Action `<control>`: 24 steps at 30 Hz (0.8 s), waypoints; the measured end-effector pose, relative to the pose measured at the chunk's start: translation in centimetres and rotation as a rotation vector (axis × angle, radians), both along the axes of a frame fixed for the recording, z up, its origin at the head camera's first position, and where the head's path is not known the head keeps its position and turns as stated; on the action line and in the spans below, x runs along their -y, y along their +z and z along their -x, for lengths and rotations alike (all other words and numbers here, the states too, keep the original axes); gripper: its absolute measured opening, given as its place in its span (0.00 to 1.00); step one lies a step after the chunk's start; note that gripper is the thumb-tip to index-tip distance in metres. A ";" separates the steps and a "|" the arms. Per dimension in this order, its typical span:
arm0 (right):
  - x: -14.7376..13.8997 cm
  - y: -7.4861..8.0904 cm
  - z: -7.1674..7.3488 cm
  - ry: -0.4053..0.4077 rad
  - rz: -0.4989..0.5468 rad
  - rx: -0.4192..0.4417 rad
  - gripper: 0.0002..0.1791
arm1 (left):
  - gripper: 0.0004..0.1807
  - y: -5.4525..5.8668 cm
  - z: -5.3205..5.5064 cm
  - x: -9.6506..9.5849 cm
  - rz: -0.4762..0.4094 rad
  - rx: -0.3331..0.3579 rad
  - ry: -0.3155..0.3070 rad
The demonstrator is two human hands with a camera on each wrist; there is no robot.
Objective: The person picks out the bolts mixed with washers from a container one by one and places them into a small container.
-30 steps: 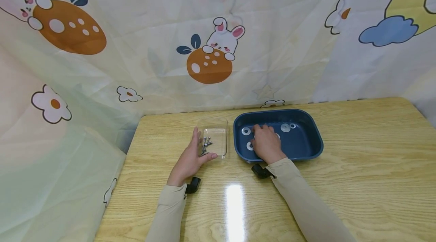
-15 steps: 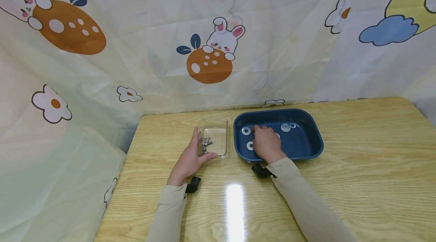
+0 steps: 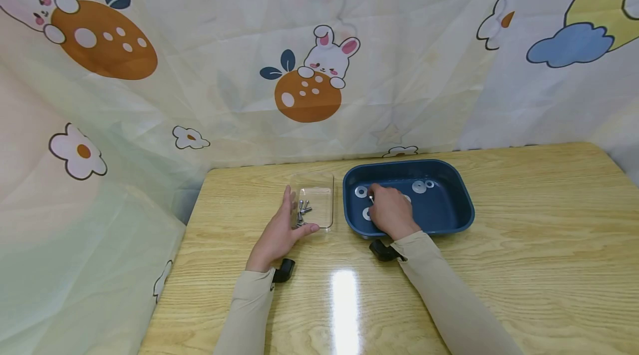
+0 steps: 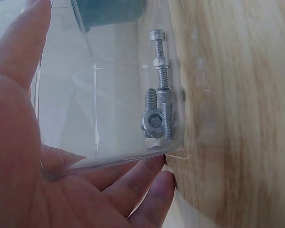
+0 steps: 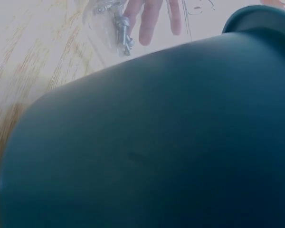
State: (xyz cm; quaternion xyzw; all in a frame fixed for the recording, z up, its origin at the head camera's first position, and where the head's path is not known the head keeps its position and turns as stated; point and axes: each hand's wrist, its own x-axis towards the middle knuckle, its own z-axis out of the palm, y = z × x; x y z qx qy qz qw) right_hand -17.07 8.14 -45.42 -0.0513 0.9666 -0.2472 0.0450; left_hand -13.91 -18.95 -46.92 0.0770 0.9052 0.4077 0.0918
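My left hand (image 3: 276, 237) lies around the near left corner of a clear plastic box (image 3: 324, 209). Its fingers stretch along the left wall and its thumb along the front; the left wrist view has the fingers (image 4: 133, 187) against the box's outside. Inside, several socket-head screws (image 4: 154, 116) lie together. My right hand (image 3: 392, 212) reaches into a dark blue tray (image 3: 444, 213), thumb and fingers bent together. A small silvery metal piece (image 3: 371, 198) shows at those fingertips, mostly hidden. Several flat washers lie about the hand, among them one washer (image 3: 361, 192) at the tray's left.
Farther right in the tray lie a larger washer (image 3: 419, 186) and a small washer (image 3: 430, 184). Both containers stand on a wooden table (image 3: 539, 233), a narrow gap between them. A printed cloth (image 3: 424, 94) hangs behind. The tray's wall (image 5: 147, 142) fills most of the right wrist view.
The right fingertips have drawn together slightly, and the silvery piece between them shows more plainly. My left hand, the box and the tray have kept their places.
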 end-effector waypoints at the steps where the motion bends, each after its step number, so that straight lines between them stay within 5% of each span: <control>1: 0.0 0.0 0.0 -0.002 0.003 -0.002 0.18 | 0.67 0.0 0.0 0.0 -0.001 0.000 0.000; 24: 0.1 0.3 -0.3 -0.009 0.061 -0.167 0.16 | 0.67 -0.2 0.0 0.0 0.002 -0.004 0.002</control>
